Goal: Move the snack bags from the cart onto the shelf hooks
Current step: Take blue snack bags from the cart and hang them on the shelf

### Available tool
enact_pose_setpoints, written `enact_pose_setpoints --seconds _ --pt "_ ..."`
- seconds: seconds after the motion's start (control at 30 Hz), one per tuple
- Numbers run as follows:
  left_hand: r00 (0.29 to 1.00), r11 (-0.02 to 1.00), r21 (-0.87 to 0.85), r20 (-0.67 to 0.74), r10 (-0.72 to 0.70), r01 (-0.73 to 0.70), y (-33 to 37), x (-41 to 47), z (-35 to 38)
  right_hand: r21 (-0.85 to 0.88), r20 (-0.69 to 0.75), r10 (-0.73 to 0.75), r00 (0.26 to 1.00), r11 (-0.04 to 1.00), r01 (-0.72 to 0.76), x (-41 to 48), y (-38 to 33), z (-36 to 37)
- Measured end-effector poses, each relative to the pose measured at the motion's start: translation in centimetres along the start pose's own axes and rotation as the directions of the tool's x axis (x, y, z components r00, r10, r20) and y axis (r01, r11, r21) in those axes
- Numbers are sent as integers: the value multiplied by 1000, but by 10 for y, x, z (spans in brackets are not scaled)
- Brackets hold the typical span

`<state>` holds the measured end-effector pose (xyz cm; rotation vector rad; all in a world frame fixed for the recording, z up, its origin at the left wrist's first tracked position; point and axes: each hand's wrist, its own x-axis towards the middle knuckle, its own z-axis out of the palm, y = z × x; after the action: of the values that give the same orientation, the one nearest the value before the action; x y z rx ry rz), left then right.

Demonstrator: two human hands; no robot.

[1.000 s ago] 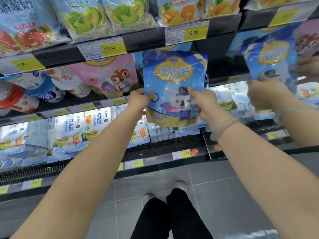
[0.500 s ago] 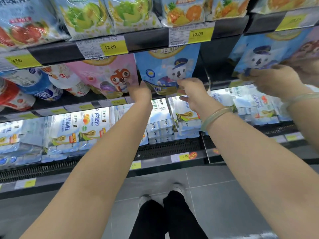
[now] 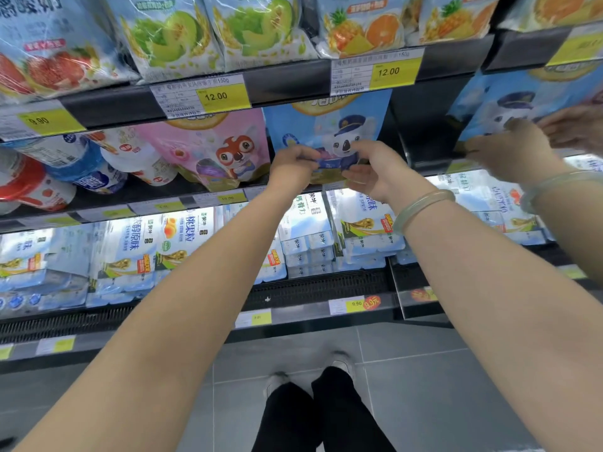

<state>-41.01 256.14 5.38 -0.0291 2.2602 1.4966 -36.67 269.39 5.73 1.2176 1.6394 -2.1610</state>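
Two hands, left hand (image 3: 293, 162) and right hand (image 3: 375, 172), pinch the bottom edge of the blue koala snack bag (image 3: 321, 125); it hangs beside the pink bag (image 3: 208, 148), top hidden behind the shelf rail (image 3: 287, 82); advisable: level it, tug lightly to confirm hooking, then release.

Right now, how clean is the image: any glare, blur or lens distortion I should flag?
Head view: the shelf edges bow from the wide-angle lens; glare streaks the wrapped melon bags; the lit milk packs look washed out; the blue koala bag is fairly sharp; the far right edge is smeared.
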Motion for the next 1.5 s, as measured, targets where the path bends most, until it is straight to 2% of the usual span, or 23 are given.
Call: enact_pose_setpoints --seconds 0.1,0.23,0.43,0.7,0.9,1.07,1.27,1.4,1.5 --pt "1000 997 79 -20 -9 10 5 11 -5 15 58 -18 998 1000 17 5 -5 3" --pt "998 996 88 -60 3 2 4 18 -7 59 107 -44 993 998 37 13 -6 9" --pt "997 991 136 -78 2 9 0 23 -7 118 122 -85 989 990 71 18 -6 19" --pt "1000 995 99 -21 -10 12 -14 12 -14 -10 129 -98 987 995 100 1 -3 28" --pt "1000 1000 24 17 7 -7 -26 -25 -51 -86 160 -58 985 994 72 -40 9 52" --pt "992 999 3 -119 44 -44 -31 -78 -119 -150 263 -81 961 981 124 -105 22 103" --pt "955 995 -94 -297 -2 -27 -65 -176 -235 -247 433 -103 896 942 227 -210 55 199" --pt "888 987 -151 -460 -22 -54 -121 -258 -327 -274 574 -66 816 924 268 -284 103 283" --pt "812 990 -136 -581 -62 -22 -178 -326 -394 -296 662 -23 749 911 289 -330 150 351"
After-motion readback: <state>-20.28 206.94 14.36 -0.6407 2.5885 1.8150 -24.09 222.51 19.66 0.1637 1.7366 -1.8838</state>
